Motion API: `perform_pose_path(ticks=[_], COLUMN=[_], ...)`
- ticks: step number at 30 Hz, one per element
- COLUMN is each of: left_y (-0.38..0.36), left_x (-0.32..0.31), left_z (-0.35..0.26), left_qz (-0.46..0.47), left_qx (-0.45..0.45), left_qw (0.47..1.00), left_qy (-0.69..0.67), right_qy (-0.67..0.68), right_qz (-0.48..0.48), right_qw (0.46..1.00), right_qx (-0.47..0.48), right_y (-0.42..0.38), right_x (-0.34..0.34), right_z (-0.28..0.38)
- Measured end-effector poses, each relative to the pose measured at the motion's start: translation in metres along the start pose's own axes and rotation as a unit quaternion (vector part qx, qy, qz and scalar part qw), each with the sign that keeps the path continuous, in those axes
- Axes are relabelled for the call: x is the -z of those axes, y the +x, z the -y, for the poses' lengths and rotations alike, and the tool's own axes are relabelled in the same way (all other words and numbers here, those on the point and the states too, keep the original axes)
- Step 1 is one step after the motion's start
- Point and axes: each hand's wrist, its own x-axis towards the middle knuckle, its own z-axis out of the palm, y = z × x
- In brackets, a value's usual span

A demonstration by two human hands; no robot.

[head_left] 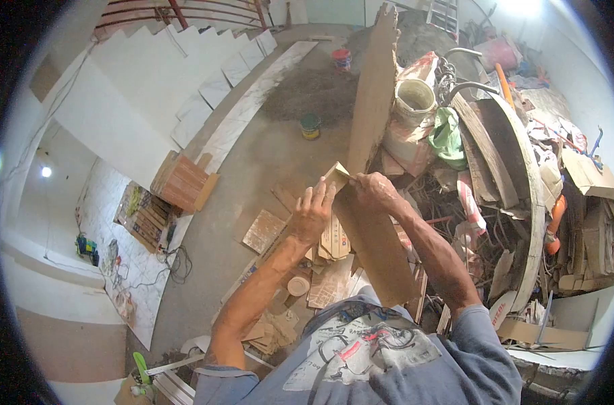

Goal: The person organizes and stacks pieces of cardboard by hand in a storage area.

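Observation:
My left hand (313, 212) and my right hand (373, 192) are raised together in front of me. Both pinch a small tan piece of cardboard or tile (337, 175) between their fingertips, the left from below and the right from the side. A tall brown board (372, 115) stands upright right behind the piece and runs down past my right forearm. Below my hands lie several flat tile pieces and cartons (333, 251) on the concrete floor.
A heap of scrap wood, wires and cardboard (523, 202) fills the right side, with a white bucket (414, 98) and a green bag (446, 133). Two paint cans (310, 126) stand on the floor ahead. White stairs (206, 74) rise at left; stacked wooden blocks (183, 182) sit near them.

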Motion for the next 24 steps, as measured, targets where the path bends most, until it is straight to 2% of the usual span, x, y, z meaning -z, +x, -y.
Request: perform_pose_path(ticks=[3,4,6,9,11,13,15,18,21,24], left_y=[0.004,0.004,0.004,0.007,0.008,0.012,0.017,0.022,0.029,0.032], left_x=[0.001,-0.002,0.000,0.011,0.014,0.008,0.004,0.009,0.031,0.044], left_z=[0.006,0.011,0.023,0.030,0.029,0.032,0.035,0.040,0.046,0.052], left_qz=[-0.006,-0.010,-0.007,0.016,0.035,0.008,0.001,0.037,0.101,0.143], left_qx=[0.016,0.021,0.027,0.044,0.077,0.082,0.082,0.077,0.069,0.079], left_qw=[0.997,0.993,0.986,0.976,0.964,0.956,0.952,0.953,0.942,0.919], left_qy=[-0.081,-0.115,-0.164,-0.213,-0.250,-0.282,-0.295,-0.290,-0.314,-0.359], right_qy=[-0.043,0.061,0.267,0.302,0.168,0.125,0.174,0.135,-0.030,-0.132], right_qz=[0.004,0.009,0.019,0.030,0.027,0.009,-0.024,-0.011,-0.030,-0.052], right_qw=[0.992,0.993,0.962,0.951,0.985,0.992,0.983,0.990,0.999,0.990], right_qx=[0.121,0.097,0.048,0.055,0.030,-0.007,-0.052,-0.047,0.018,-0.018], right_y=[0.015,0.009,-0.003,-0.009,-0.021,-0.026,-0.022,-0.007,-0.006,-0.004], right_x=[-0.016,-0.004,0.020,0.028,0.046,0.050,0.044,0.003,-0.005,0.003], right_z=[-0.035,-0.037,-0.040,-0.045,0.002,0.016,0.005,-0.040,-0.054,-0.046])
